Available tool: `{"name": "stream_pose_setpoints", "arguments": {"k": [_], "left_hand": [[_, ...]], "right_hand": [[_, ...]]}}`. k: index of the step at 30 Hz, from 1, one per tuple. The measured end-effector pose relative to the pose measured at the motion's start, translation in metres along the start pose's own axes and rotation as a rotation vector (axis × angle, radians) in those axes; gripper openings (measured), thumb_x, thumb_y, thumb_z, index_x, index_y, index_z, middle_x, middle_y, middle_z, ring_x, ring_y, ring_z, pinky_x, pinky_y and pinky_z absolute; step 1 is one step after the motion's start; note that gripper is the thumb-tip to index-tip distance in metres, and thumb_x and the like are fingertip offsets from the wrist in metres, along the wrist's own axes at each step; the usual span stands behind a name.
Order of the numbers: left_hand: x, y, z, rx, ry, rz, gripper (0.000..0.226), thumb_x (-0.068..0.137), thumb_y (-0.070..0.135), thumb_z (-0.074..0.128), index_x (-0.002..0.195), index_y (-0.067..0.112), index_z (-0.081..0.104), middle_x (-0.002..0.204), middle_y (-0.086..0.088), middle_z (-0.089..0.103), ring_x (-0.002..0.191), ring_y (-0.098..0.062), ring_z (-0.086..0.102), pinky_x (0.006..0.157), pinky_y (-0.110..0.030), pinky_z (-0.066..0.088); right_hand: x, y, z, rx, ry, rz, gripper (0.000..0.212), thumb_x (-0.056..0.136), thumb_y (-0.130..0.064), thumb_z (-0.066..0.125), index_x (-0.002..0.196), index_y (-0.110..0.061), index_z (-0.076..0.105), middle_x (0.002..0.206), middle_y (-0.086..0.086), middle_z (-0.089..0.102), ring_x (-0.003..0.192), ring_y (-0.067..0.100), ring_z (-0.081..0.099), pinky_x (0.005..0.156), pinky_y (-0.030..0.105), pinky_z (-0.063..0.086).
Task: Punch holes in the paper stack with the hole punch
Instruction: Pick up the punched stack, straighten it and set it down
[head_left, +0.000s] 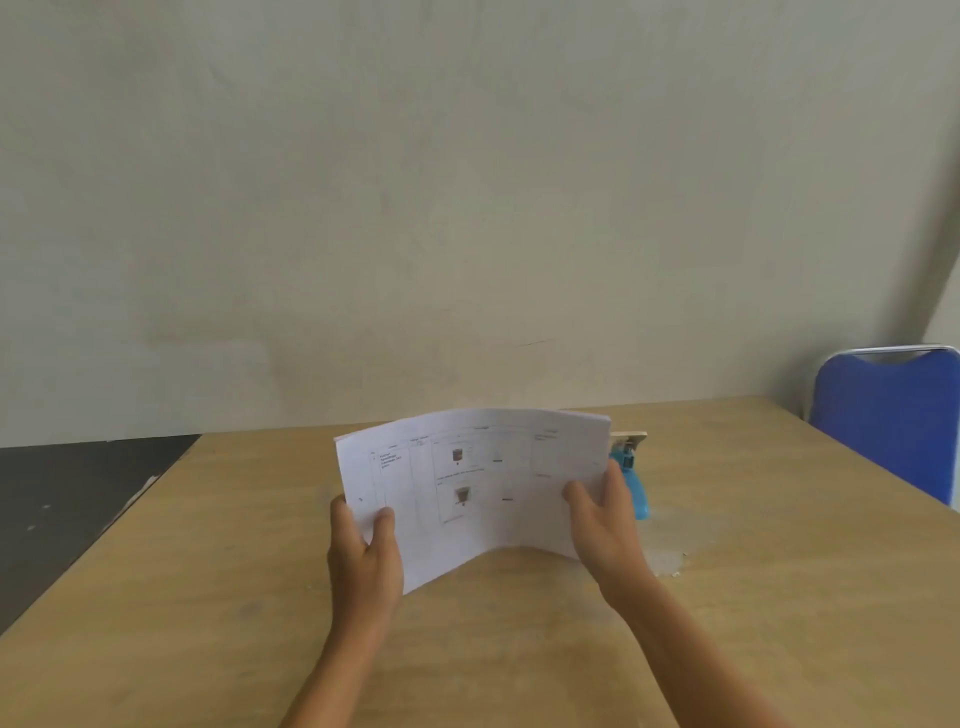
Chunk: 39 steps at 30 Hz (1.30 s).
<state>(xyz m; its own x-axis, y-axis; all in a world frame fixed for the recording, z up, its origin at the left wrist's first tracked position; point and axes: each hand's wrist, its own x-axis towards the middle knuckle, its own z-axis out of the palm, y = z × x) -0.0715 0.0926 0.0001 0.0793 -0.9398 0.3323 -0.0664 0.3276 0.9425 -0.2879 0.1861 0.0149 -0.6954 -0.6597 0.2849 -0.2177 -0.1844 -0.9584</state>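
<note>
A white paper stack (483, 488) with a printed table on it is held up above the table, bowed in the middle. My left hand (363, 551) grips its left edge and my right hand (602, 525) grips its right edge. A light blue hole punch (635, 488) with a metal head lies on the wooden table (753, 571) just behind my right hand, partly hidden by the paper and my fingers.
A blue chair (888, 415) stands at the table's far right corner. A pale wall rises behind the table. Dark floor shows past the table's left edge. Small paper bits lie on the table near my right wrist.
</note>
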Motion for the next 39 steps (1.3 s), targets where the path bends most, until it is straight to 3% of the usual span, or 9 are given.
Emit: {"name": "stream_pose_setpoints", "arguments": {"k": [5, 8, 11, 15, 18, 21, 24, 28, 39], "left_hand": [[0.001, 0.011, -0.008, 0.068, 0.023, -0.028, 0.045, 0.093, 0.012, 0.066, 0.128, 0.024, 0.042, 0.116, 0.009, 0.062, 0.111, -0.028, 0.061, 0.077, -0.033, 0.052], [0.013, 0.045, -0.011, 0.319, 0.171, 0.195, 0.088, 0.081, 0.019, 0.077, 0.153, 0.022, 0.027, 0.152, -0.011, 0.039, 0.138, -0.033, 0.038, 0.11, -0.054, 0.038], [0.023, 0.091, -0.002, 0.447, 0.032, 0.492, 0.089, 0.081, 0.033, 0.078, 0.155, 0.018, 0.031, 0.158, -0.008, 0.035, 0.146, -0.028, 0.03, 0.118, -0.051, 0.029], [0.031, 0.134, 0.015, 0.435, -0.175, 0.58, 0.038, 0.085, 0.047, 0.066, 0.117, 0.029, 0.061, 0.114, 0.006, 0.07, 0.104, -0.019, 0.062, 0.093, -0.045, 0.054], [0.035, 0.144, 0.024, 0.197, -0.275, 0.428, 0.018, 0.091, 0.04, 0.062, 0.085, 0.024, 0.061, 0.072, 0.004, 0.067, 0.065, -0.014, 0.065, 0.059, -0.042, 0.058], [0.032, 0.137, 0.027, -0.014, -0.294, 0.363, 0.006, 0.097, 0.026, 0.064, 0.097, 0.026, 0.07, 0.086, 0.007, 0.076, 0.077, -0.006, 0.072, 0.066, -0.029, 0.059], [0.028, 0.12, 0.03, -0.187, -0.263, 0.275, 0.017, 0.099, 0.017, 0.064, 0.107, 0.031, 0.071, 0.098, 0.018, 0.077, 0.091, 0.002, 0.072, 0.069, -0.009, 0.053], [0.019, 0.094, 0.033, -0.288, -0.17, 0.193, 0.019, 0.099, 0.015, 0.065, 0.112, 0.028, 0.069, 0.104, 0.016, 0.077, 0.094, 0.0, 0.072, 0.071, -0.01, 0.053], [0.0, 0.052, 0.038, -0.219, -0.146, 0.156, 0.02, 0.103, 0.017, 0.056, 0.113, 0.035, 0.057, 0.107, 0.026, 0.071, 0.099, 0.003, 0.068, 0.071, -0.009, 0.053]], "right_hand": [[0.003, 0.001, -0.012, -0.124, -0.071, -0.105, 0.029, 0.096, 0.001, 0.055, 0.108, -0.026, 0.057, 0.101, -0.005, 0.064, 0.089, 0.006, 0.062, 0.063, 0.012, 0.049], [0.016, -0.024, -0.02, -0.195, -0.112, -0.222, 0.022, 0.097, -0.001, 0.059, 0.108, -0.02, 0.06, 0.099, -0.008, 0.066, 0.087, 0.002, 0.062, 0.063, 0.008, 0.047], [0.027, -0.062, -0.026, -0.314, -0.208, -0.401, 0.026, 0.095, -0.004, 0.061, 0.11, -0.025, 0.062, 0.1, -0.016, 0.067, 0.092, -0.004, 0.062, 0.068, 0.005, 0.044], [0.037, -0.108, -0.023, -0.396, -0.31, -0.579, 0.027, 0.092, -0.01, 0.063, 0.115, -0.026, 0.065, 0.104, -0.021, 0.067, 0.098, 0.003, 0.063, 0.077, 0.01, 0.047], [0.037, -0.12, -0.015, -0.419, 0.003, -0.713, 0.045, 0.087, -0.018, 0.074, 0.128, -0.029, 0.06, 0.122, -0.018, 0.061, 0.114, 0.004, 0.058, 0.098, 0.023, 0.046], [0.028, -0.108, -0.011, -0.167, 0.193, -0.436, 0.08, 0.083, -0.032, 0.08, 0.149, -0.036, 0.037, 0.146, -0.022, 0.037, 0.136, -0.001, 0.039, 0.107, 0.02, 0.034], [0.022, -0.087, -0.007, 0.076, 0.005, -0.138, 0.059, 0.088, -0.026, 0.075, 0.139, -0.035, 0.047, 0.136, -0.016, 0.057, 0.117, 0.002, 0.06, 0.09, 0.025, 0.054], [0.016, -0.067, 0.001, 0.055, 0.004, -0.155, 0.021, 0.09, -0.01, 0.065, 0.102, -0.027, 0.063, 0.092, -0.009, 0.07, 0.084, 0.012, 0.069, 0.059, 0.022, 0.055], [0.002, -0.035, 0.011, 0.005, -0.012, -0.083, 0.033, 0.094, -0.006, 0.058, 0.105, -0.037, 0.053, 0.094, -0.019, 0.063, 0.085, -0.003, 0.063, 0.058, 0.008, 0.051]]}}
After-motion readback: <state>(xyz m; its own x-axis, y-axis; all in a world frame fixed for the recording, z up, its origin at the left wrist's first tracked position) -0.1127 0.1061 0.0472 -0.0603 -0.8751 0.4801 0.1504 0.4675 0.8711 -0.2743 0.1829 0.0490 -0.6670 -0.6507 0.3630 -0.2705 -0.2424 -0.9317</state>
